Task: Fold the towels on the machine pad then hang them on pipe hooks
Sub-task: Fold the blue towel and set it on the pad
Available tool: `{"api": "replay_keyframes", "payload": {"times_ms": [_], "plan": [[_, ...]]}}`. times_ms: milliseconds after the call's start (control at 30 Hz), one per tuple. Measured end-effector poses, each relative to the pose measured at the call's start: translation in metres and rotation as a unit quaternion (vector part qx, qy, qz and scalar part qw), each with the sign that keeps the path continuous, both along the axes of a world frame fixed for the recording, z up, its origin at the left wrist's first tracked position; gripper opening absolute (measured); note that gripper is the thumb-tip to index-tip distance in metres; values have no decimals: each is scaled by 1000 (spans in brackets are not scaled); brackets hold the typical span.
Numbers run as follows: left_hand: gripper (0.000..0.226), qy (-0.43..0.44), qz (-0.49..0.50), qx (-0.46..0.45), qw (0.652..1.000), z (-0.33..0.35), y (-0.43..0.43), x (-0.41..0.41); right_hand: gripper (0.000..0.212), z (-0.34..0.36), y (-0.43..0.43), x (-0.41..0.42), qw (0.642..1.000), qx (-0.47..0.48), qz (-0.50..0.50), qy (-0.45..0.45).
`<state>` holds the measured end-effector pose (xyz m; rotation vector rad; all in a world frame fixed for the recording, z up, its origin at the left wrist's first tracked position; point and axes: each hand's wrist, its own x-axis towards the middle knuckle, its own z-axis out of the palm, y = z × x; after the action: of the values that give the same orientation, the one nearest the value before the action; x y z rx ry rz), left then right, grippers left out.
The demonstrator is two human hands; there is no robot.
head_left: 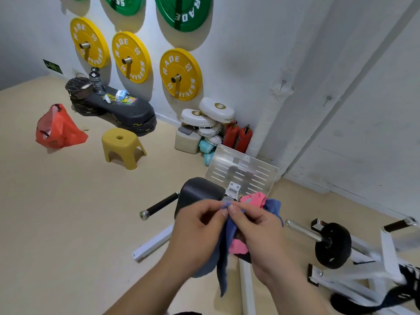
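Note:
A blue towel [225,253] hangs between my two hands over the black machine pad [200,192]. My left hand [195,233] pinches its top edge with thumb and fingers. Close beside it, my right hand [256,233] pinches the same edge. A pink towel [254,198] lies bunched behind my right hand on the pad, and more pink cloth shows below that hand. Another blue fold [273,206] sits to the right of the pink towel. White pipes [272,123] run up the wall corner; I see no hooks clearly.
A perforated metal footplate [245,173] stands behind the pad. A black weight plate on a bar [333,245] and the white machine frame [391,251] are at the right. On the floor to the left are a yellow stool [122,146] and a red bag [59,128].

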<state>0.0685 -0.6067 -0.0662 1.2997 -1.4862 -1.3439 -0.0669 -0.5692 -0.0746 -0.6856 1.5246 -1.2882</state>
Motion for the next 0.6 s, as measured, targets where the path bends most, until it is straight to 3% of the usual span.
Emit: {"api": "replay_keyframes", "payload": {"times_ms": [300,500,600], "plan": [[18,63,43,37,996,-7,13,1,11,2,11,4,998,-12,-58,4],[20,58,27,29,998,-7,13,5,37,14,20,-2,999,-15,26,45],[23,58,10,21,998,-5,16,6,30,16,21,-2,997,-42,35,61]]}}
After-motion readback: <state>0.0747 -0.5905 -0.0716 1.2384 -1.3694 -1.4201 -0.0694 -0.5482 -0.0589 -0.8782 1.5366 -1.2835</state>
